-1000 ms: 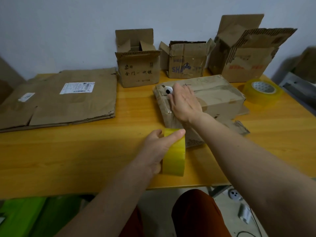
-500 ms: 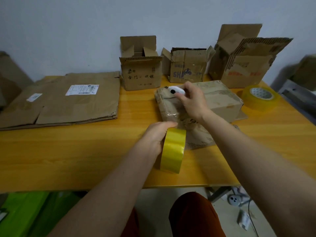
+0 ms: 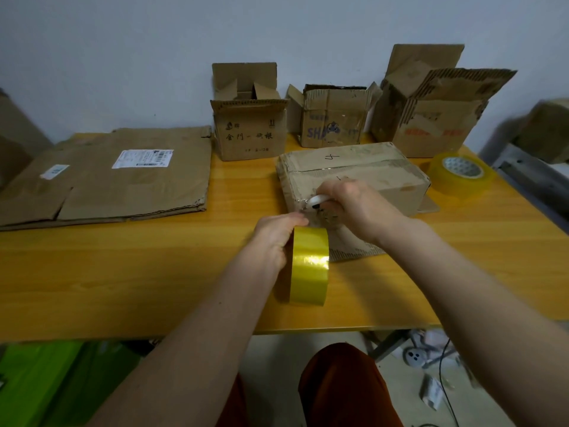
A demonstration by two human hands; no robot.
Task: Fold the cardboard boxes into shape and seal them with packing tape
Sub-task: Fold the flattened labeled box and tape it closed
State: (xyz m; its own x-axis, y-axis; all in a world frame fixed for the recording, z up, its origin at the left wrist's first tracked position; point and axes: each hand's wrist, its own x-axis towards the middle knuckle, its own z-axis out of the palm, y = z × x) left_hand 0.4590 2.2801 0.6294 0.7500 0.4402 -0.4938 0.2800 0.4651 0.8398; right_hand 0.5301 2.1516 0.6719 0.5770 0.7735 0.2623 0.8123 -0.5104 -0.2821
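Observation:
A closed cardboard box (image 3: 363, 171) lies on the yellow wooden table (image 3: 123, 272), with clear tape along its top seam and down its near end. My left hand (image 3: 277, 238) grips a yellow tape roll (image 3: 308, 265) standing on edge just in front of the box. My right hand (image 3: 354, 208) holds a small white cutter (image 3: 317, 201) against the near end of the box, right above the roll. A strip of tape seems to run from the roll up to the box, though it is hard to make out.
Flattened cardboard (image 3: 123, 177) covers the table's left side. Three open boxes (image 3: 249, 118) (image 3: 332, 117) (image 3: 431, 103) stand along the back wall. A second tape roll (image 3: 460, 172) lies flat at the right. A green object (image 3: 37, 383) sits below the table edge.
My right hand with the cutter has come down from the box's top edge to its near end, close to the roll. My left hand has kept the roll in place.

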